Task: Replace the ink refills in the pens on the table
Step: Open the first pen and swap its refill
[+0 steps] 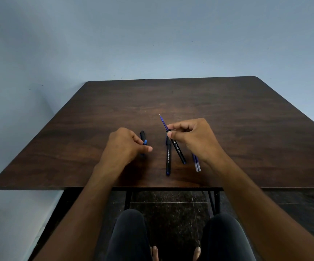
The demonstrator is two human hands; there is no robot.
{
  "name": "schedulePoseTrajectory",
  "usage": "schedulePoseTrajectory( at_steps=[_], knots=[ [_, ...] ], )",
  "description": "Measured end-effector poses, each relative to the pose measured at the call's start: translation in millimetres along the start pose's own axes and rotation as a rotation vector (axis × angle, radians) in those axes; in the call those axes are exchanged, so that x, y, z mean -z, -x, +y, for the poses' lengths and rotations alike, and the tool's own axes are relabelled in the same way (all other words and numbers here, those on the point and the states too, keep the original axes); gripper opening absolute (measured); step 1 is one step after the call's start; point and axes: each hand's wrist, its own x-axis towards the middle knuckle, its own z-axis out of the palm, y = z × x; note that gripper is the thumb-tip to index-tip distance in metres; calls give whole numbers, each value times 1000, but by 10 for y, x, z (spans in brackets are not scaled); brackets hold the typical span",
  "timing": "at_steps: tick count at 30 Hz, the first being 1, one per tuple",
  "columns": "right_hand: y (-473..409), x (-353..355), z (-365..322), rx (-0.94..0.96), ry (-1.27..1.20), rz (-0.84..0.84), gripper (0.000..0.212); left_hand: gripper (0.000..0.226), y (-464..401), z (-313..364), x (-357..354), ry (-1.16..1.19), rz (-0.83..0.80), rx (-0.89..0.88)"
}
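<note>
My right hand [192, 137] pinches the upper end of a black pen barrel [178, 148], tilted above the table, with a blue refill [163, 123] sticking out of its top, tip pointing away. A second black pen [168, 159] lies on the table just left of it, blue end toward me. My left hand [126, 146] rests on the table over a black pen cap with a blue end [143, 138]; whether its fingers grip the cap I cannot tell. Two spare blue refills [196, 162] lie partly under my right wrist.
The dark wooden table [227, 113] stands against a pale blue wall. Its near edge runs just in front of my forearms, with black metal legs, my knees and a dark tiled floor below.
</note>
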Motion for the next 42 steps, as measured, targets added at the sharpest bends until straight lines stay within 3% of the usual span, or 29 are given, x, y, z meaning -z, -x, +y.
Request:
schedulePoseTrajectory(
  at_steps=[6, 19, 23, 28, 32, 37, 42],
  knots=[
    [6, -9, 31, -22, 1, 11, 16, 32, 15, 51, -117, -110, -42, 50],
    [59, -16, 32, -23, -30, -7, 18, 37, 80, 34, -132, -106, 63, -7],
    [73, -28, 20, -19, -50, -33, 21, 17, 134, -15, -91, 149, 155, -224],
    [95, -55, -30, 8, -79, -82, 24, 6, 216, 15, -178, 606, -40, -326],
    [109, -41, -69, 58, -84, -119, 27, 5, 198, 38, -232, 818, -75, -231],
    [96, -60, -78, 57, -84, -124, 28, 23, 162, 30, -233, 938, -79, -139],
    [73, -91, -97, 36, -61, -107, 24, 14, 127, 24, -197, 997, -44, -116]
  ],
)
